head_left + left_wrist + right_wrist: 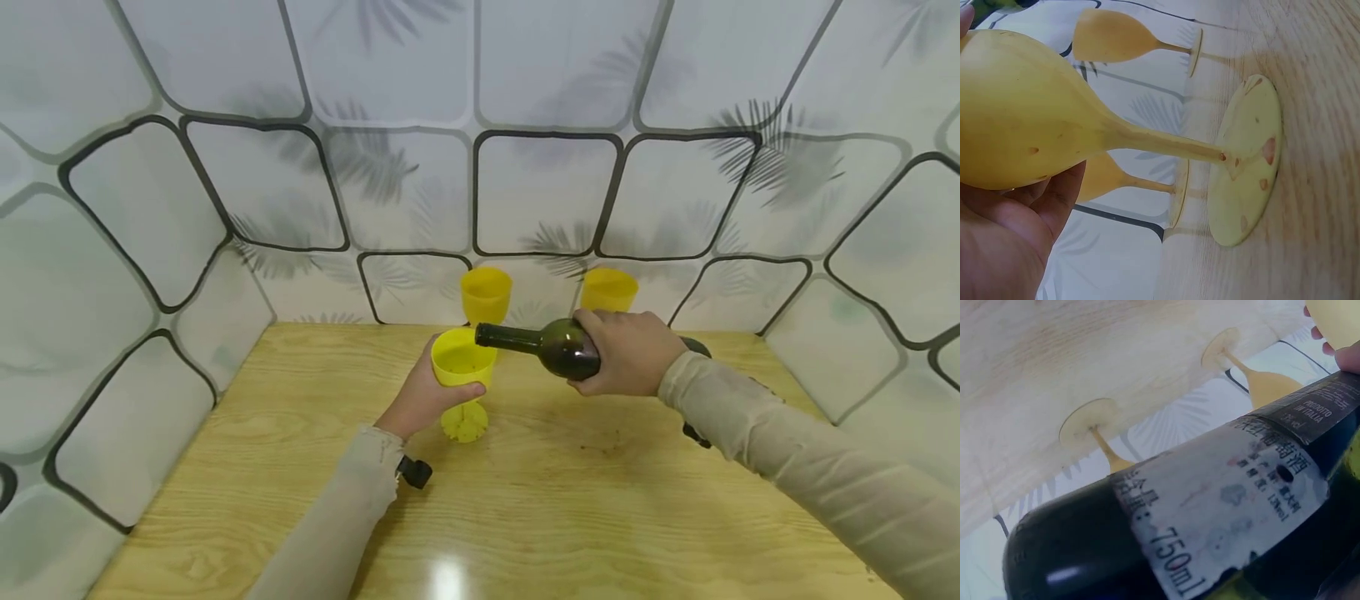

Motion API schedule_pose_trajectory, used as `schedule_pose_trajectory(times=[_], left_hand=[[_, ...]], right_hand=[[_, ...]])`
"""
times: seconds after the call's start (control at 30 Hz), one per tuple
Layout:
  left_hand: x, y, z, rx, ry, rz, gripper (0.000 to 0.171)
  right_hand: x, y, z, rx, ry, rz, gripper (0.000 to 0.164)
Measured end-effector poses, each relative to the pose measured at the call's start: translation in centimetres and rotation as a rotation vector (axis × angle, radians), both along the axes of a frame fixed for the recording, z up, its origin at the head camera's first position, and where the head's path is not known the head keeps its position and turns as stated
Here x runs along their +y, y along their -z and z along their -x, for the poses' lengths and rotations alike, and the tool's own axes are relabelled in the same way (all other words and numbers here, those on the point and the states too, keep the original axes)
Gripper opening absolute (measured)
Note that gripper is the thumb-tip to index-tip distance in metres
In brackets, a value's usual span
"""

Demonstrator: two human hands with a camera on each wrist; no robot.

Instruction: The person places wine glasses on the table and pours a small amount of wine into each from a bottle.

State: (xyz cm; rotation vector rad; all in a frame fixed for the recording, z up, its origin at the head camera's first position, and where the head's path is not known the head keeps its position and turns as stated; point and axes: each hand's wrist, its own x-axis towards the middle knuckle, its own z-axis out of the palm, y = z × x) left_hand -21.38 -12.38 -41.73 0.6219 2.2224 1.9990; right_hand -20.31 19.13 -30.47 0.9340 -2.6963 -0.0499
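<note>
My left hand [426, 398] grips a yellow plastic wine goblet [459, 358] around its bowl, thumb across the near side. The goblet's round foot [1244, 181] is right at the table surface, with brownish spots on it. A dark green wine bottle [564, 348] lies almost level in the grasp of my right hand [633, 354], fingers wrapped over its body. Its mouth points left and overlaps the goblet's rim in the head view. No liquid stream shows. A white printed label [1222, 500] covers the bottle's side in the right wrist view.
Two more yellow goblets stand at the back of the table, one [486, 296] behind the held goblet and the other [609, 289] behind my right hand. The wooden table [525, 500] meets patterned walls [405, 183] at the back and sides.
</note>
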Motion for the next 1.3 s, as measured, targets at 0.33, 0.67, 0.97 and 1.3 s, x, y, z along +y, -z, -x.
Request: schedule_pose_trajectory(times=[0.33, 0.67, 0.97, 1.3], left_hand=[[0.2, 0.2, -0.1, -0.009, -0.003, 0.007, 0.082], [0.2, -0.2, -0.1, -0.002, -0.012, 0.021, 0.082], [0.1, -0.1, -0.1, -0.006, -0.032, 0.028, 0.082], [0.2, -0.3, -0.2, -0.007, -0.036, 0.047, 0.083]], right_hand=[[-0.1, -1.2, -0.1, -0.007, -0.003, -0.068, 0.069], [-0.8, -2.0, 0.0, -0.017, 0.002, -0.098, 0.065], [-1.7, -2.4, 0.4, -0.022, 0.004, -0.15, 0.065], [-2.2, -3.0, 0.5, -0.048, 0.008, -0.168, 0.062]])
